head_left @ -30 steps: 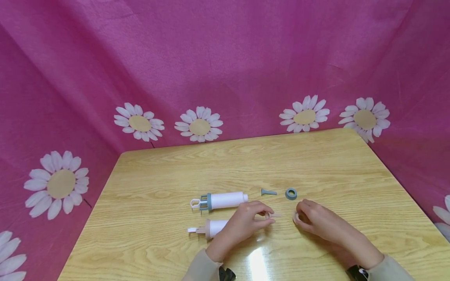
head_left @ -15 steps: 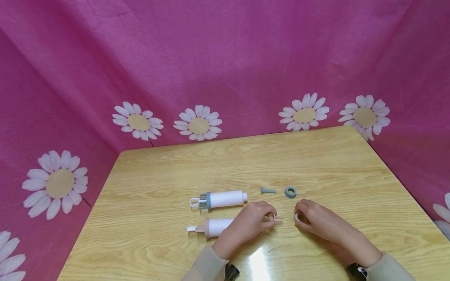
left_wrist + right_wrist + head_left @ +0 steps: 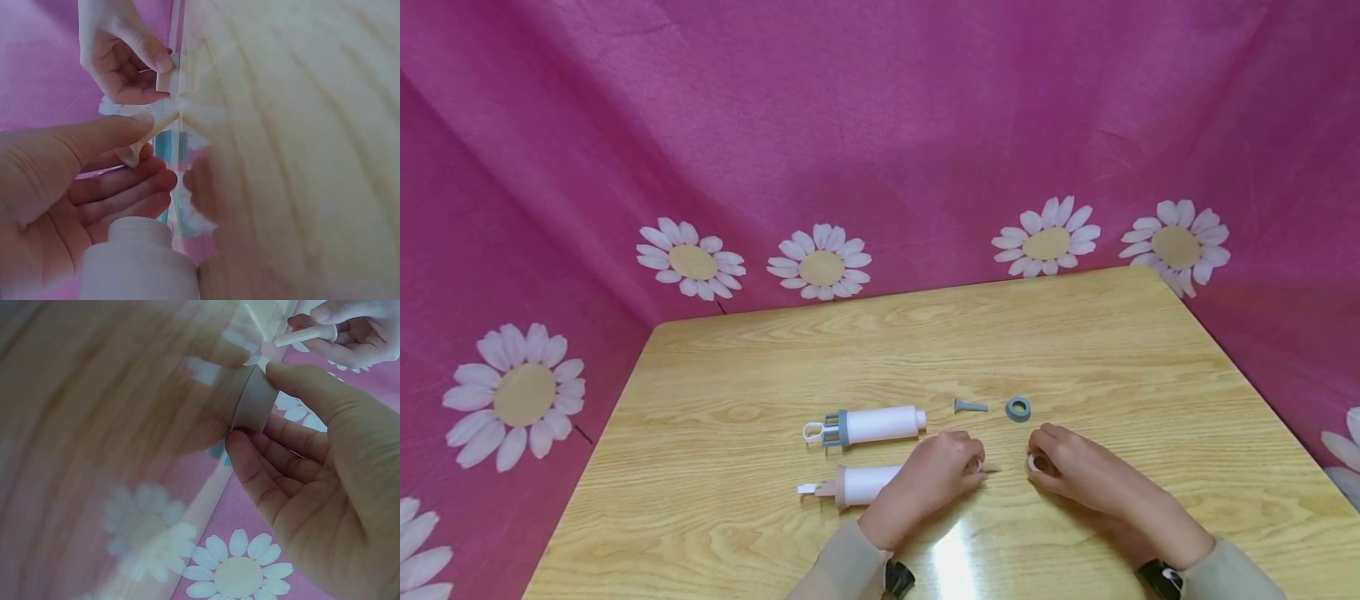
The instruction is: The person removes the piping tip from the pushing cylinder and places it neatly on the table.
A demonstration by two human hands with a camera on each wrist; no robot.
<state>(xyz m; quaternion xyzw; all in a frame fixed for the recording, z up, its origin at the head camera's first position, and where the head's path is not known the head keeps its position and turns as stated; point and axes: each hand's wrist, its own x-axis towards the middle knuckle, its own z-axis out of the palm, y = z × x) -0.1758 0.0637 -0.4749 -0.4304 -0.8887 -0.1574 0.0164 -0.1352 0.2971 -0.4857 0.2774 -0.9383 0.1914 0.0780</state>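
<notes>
My left hand [image 3: 932, 477] pinches a small beige nozzle [image 3: 152, 130] with a flared base, between thumb and fingers, low over the table; its thin tip points right in the head view. To its right, my right hand [image 3: 1086, 473] pinches a beige ring-shaped cap [image 3: 255, 400] by its edges, standing on its side at the tabletop. The two parts are apart. Partly behind my left hand lies a white syringe-like tube [image 3: 867, 486] with a beige collar and white handle; its necked end [image 3: 140, 234] shows in the left wrist view.
A second white tube [image 3: 883, 424] with a blue-grey collar and a loop handle lies farther back. Right of it are a blue-grey nozzle [image 3: 973, 407] and a blue-grey ring cap [image 3: 1018, 417]. Pink flowered cloth [image 3: 880, 125] rises behind the wooden table [image 3: 737, 375].
My left hand has shifted slightly right with the nozzle, uncovering more of the far tube's end. My right hand has held nearly still with the ring cap.
</notes>
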